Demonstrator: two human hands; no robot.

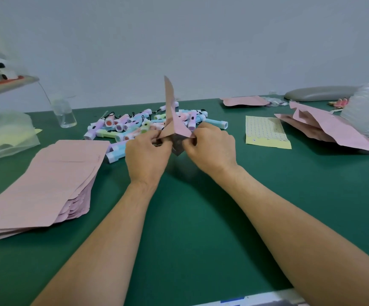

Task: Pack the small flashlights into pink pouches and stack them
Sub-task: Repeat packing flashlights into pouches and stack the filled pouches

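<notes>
Pinching the pink pouch (180,127) upright, fingers (157,138) of the left hand (146,153) and right hand (210,146) gripped its near end, probably prying it open beside the flashlights (132,125).

Both hands (148,151) (210,144) pinch upright pink pouch (174,120) w/ flashlights (135,124) behind.

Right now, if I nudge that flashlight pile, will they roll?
The flashlights look cylindrical and plastic, so probably light and apt to roll on the flat green table. Their black cords likely snag, dragging neighbours along.
</notes>
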